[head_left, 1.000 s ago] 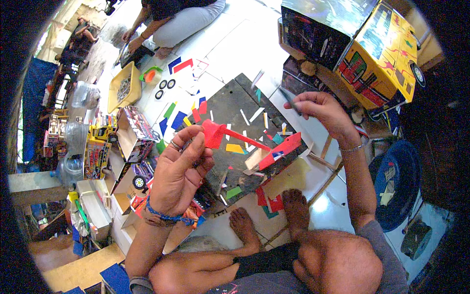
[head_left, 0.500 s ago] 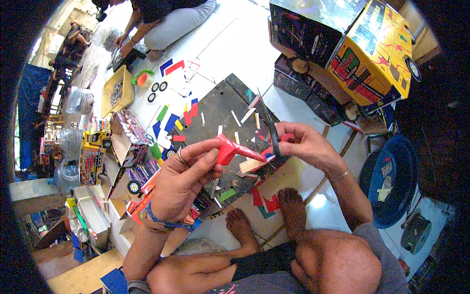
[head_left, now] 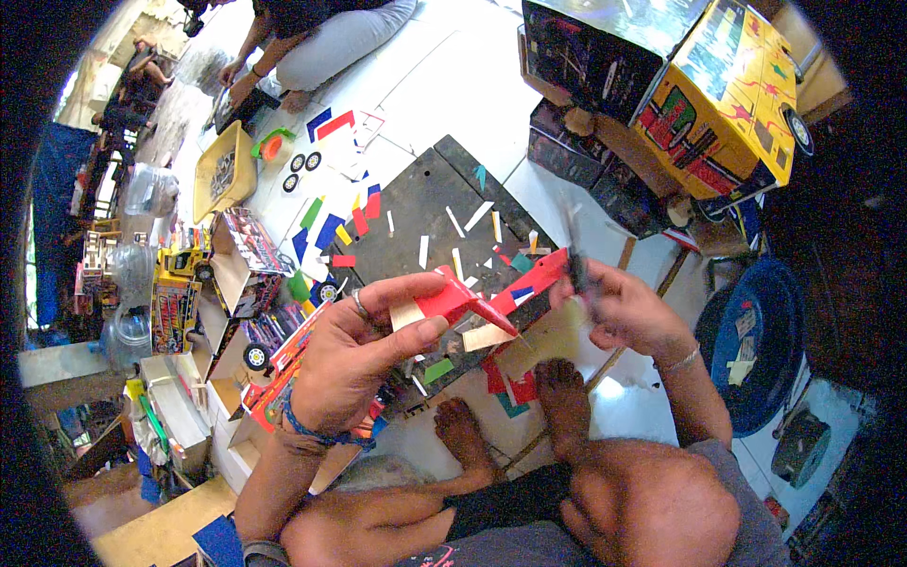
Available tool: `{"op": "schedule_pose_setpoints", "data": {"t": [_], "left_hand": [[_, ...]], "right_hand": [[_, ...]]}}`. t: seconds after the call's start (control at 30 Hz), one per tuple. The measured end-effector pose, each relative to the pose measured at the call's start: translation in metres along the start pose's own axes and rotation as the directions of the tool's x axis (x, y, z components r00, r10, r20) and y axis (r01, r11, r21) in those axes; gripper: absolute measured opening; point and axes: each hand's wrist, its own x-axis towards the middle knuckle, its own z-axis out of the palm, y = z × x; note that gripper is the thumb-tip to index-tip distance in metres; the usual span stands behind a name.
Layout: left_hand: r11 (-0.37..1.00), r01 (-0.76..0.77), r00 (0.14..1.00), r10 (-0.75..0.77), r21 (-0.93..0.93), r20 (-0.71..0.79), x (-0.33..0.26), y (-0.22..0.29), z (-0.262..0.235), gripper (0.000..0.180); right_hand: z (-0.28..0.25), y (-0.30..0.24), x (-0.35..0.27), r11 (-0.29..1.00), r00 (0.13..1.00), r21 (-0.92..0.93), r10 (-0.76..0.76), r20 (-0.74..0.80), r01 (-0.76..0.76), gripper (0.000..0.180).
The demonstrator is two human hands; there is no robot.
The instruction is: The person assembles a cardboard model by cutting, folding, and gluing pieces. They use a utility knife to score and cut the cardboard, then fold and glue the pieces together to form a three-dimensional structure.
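Observation:
Between the thumb and fingers of my left hand [head_left: 354, 354] is a bent wooden piece covered in red sticker [head_left: 450, 299], with bare pale wood at its ends. One arm of it reaches up to the right and carries a small blue and white patch. Dark scissors [head_left: 576, 253], smeared by motion, point upward from my right hand [head_left: 631, 307], whose fingers are closed around their handles. They are beside the far tip of the red arm; whether they touch it I cannot tell. Below my hands lies a dark board [head_left: 397, 208] strewn with coloured sticker scraps.
Toy trucks and boxes [head_left: 248, 260] crowd my left side. Beyond the board are loose black wheels [head_left: 300, 170] and a yellow bin [head_left: 224, 170]. A large yellow toy truck [head_left: 723, 94] stands far right, above a blue basin [head_left: 756, 350]. Another person [head_left: 321, 57] sits at the far left.
My right hand has moved right with the scissors, away from the middle of the red piece. My left hand has tilted the piece, so more bare wood shows by its fingers.

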Motion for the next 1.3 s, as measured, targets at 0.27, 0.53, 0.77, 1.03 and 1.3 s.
{"op": "schedule_pose_setpoints", "data": {"t": [0.27, 0.53, 0.77, 1.03, 1.3], "left_hand": [[0.927, 0.200, 0.968, -0.136, -0.318, 0.213, 0.003, -0.008, 0.010, 0.041], [0.938, 0.243, 0.963, -0.204, -0.249, 0.175, 0.008, -0.017, 0.015, 0.034], [0.997, -0.042, 0.993, 0.034, 0.064, 0.114, 0.012, -0.032, 0.026, 0.028], [0.985, -0.161, 0.979, 0.152, 0.060, 0.135, 0.013, -0.038, 0.028, 0.019], [0.964, -0.213, 0.971, 0.191, 0.156, 0.145, 0.011, -0.031, 0.024, 0.015]], "right_hand": [[0.030, 0.028, 0.020, 0.933, 0.959, -0.296, -0.251, -0.132, 0.204, 0.039], [0.053, 0.043, 0.025, 0.983, 0.970, -0.042, -0.181, -0.160, 0.176, 0.037], [0.066, 0.053, 0.017, 0.979, 0.959, 0.192, -0.013, -0.285, 0.070, 0.044], [0.065, 0.061, 0.021, 0.982, 0.972, 0.184, 0.015, -0.234, 0.029, 0.047], [0.060, 0.067, 0.022, 0.993, 0.983, 0.116, -0.001, -0.185, 0.022, 0.049]]}}
